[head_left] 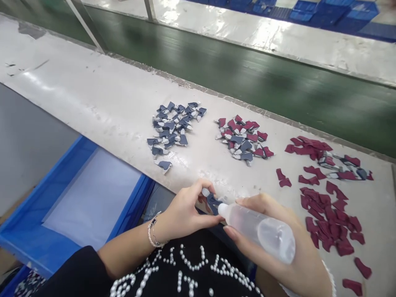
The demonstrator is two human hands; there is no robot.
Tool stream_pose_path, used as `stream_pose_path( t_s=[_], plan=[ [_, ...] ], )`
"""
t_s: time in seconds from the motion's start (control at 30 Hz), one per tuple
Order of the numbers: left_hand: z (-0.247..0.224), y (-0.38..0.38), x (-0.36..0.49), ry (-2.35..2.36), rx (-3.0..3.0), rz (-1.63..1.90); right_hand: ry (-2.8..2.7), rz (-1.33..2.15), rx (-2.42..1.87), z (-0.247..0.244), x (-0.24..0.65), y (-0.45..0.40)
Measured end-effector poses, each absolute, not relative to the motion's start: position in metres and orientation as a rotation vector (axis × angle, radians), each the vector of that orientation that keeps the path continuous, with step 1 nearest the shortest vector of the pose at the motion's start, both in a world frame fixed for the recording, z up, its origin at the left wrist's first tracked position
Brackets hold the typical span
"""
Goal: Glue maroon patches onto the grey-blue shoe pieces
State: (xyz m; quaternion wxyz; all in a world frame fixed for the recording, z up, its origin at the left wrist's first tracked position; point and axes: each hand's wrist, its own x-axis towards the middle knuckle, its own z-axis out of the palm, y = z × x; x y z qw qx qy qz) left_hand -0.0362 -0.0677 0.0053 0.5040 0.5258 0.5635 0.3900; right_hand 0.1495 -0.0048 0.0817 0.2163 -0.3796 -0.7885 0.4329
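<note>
My left hand [185,208] pinches a small navy piece with a white tip [213,204] at the table's near edge. My right hand [278,243] is shut around a translucent plastic squeeze bottle [260,231], and its nozzle touches or nearly touches that piece. Beyond my hands lie a heap of navy-and-white pieces [175,130] and a mixed heap of maroon and navy pieces [243,140]. Loose maroon fabric-like cutouts [331,214] are scattered to the right, below a cluster of joined maroon-and-navy pieces [343,165].
The pieces lie on a long white work table [93,82]. A blue plastic bin [77,202] stands below its near edge at the left. Beyond the table runs a green conveyor belt [216,66], with blue crates [334,12] at the far top right.
</note>
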Motion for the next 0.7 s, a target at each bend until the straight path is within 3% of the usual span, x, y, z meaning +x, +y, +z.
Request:
stream_pose_path(
  t_s=[0.7],
  plan=[
    [-0.003,-0.061,-0.034,1.379,1.358,0.861,-2.189,1.276,-0.986,0.076,0.162,0.004]
  ],
)
